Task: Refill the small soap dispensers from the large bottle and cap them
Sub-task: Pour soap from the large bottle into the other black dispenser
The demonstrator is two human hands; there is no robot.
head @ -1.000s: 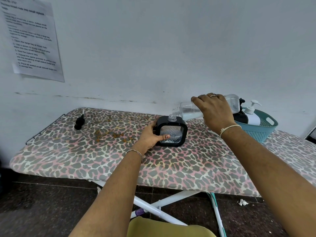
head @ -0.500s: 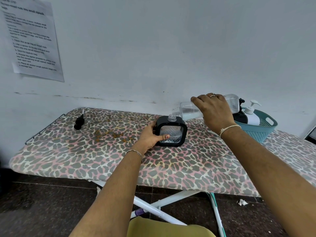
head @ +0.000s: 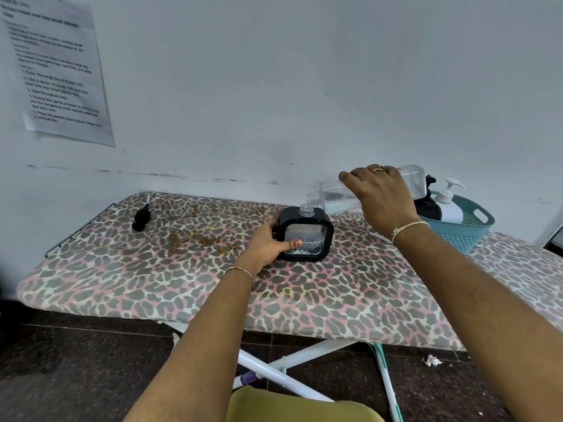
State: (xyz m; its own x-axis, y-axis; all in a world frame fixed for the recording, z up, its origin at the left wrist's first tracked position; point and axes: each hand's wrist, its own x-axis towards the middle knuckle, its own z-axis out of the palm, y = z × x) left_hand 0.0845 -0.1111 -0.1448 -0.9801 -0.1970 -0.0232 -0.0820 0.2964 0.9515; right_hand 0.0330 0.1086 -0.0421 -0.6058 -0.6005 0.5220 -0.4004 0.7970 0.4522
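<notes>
Gripped: right hand tipped large clear plastic bottle; left hand clasped square black-framed glass dispenser (likely slippery; hold frame).

Ironing board with leopard-print cover, on white crossed legs over dark floor; orange-brown stain on cover left of centre; black pump cap lying on its side far left, near the metal rack at the board's left end; square black-framed dispenser upright at centre, neck open, left hand gripping its side; teal basket far right by the wall, holding pump bottles.
</notes>
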